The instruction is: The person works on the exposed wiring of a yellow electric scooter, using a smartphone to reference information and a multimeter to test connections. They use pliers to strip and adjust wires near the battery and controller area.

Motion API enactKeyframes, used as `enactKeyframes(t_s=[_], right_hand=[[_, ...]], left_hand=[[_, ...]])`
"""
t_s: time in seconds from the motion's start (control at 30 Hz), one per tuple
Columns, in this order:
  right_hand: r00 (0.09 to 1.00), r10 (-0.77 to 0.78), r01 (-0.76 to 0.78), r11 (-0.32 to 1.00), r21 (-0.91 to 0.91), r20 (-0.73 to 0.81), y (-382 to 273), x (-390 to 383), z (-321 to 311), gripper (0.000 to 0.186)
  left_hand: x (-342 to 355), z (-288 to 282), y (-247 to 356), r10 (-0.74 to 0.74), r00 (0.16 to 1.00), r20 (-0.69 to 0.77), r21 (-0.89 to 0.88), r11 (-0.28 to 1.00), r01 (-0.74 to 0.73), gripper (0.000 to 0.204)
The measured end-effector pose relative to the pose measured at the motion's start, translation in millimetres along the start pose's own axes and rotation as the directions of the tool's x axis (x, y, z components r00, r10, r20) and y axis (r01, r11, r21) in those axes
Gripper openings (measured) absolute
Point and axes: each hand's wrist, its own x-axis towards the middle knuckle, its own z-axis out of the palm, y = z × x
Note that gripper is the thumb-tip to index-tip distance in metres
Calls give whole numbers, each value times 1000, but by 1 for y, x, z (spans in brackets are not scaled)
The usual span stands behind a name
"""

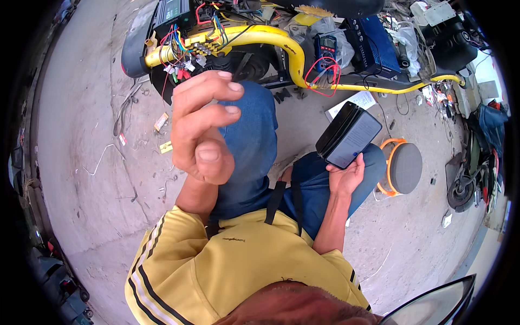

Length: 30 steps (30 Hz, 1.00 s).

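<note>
My left hand (203, 127) is raised in front of my left knee, its fingers loosely bent and apart, with nothing visible in them. My right hand (344, 179) holds a phone (355, 138) in an open black flip case, its screen lit and facing up, over my bent right knee. Beyond them is a yellow tubular vehicle frame (297, 70) with bundled coloured wires (181, 51) and connectors, a black electronic box (168, 16), a blue multimeter (325, 49) with red leads, and a blue-and-black box (368, 46).
An orange-framed stool with a grey seat (405, 168) stands at my right. A wheel assembly (460, 189) and clutter lie farther right. Paper (363, 102), small scraps and loose wires are scattered on the concrete floor (86, 206). Dark objects (59, 287) line the left edge.
</note>
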Motion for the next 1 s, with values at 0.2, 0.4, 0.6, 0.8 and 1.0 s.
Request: enactKeyframes(t_s=[0.2,0.4,0.6,0.8,1.0], right_hand=[[974,-158,156,987,-29,-160,-60,-22,10,44],[917,-82,22,988,156,391,-87,-52,11,42],[872,-92,-33,969,247,480,-95,-60,28,49],[689,116,-288,949,123,715,-97,-45,67,49],[639,186,-369,926,85,746,-56,7,83,45]], left_hand=[[-138,25,-80,-833,476,280,-42,485,873,57],[-216,45,-118,-867,-169,469,-75,-230,970,70],[-348,75,-153,-780,-335,529,-155,-477,865,70],[-418,82,-145,-964,-185,192,345,-110,932,68],[-401,49,-142,-942,-42,333,542,155,826,63]])
